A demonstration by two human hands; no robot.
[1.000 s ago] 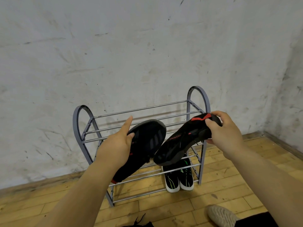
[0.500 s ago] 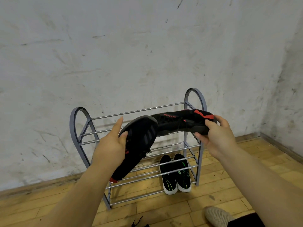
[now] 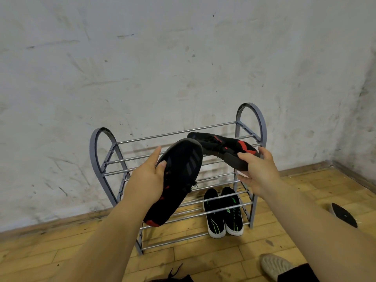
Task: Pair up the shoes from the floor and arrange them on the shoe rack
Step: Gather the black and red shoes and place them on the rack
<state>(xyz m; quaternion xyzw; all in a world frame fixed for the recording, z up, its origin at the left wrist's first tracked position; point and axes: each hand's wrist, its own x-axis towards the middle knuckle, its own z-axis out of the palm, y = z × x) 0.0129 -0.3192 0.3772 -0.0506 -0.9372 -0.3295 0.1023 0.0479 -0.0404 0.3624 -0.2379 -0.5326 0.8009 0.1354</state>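
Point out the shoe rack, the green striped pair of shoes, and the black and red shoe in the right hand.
shoe rack (image 3: 251, 110): head view, top of its right end arch.
green striped pair (image 3: 233, 215): head view, upper of the right shoe.
black and red shoe (image 3: 225, 146): head view, middle of its upper.

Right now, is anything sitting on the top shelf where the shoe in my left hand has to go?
Only its mate, held at the right end by the right hand. The top shelf left of it is bare.
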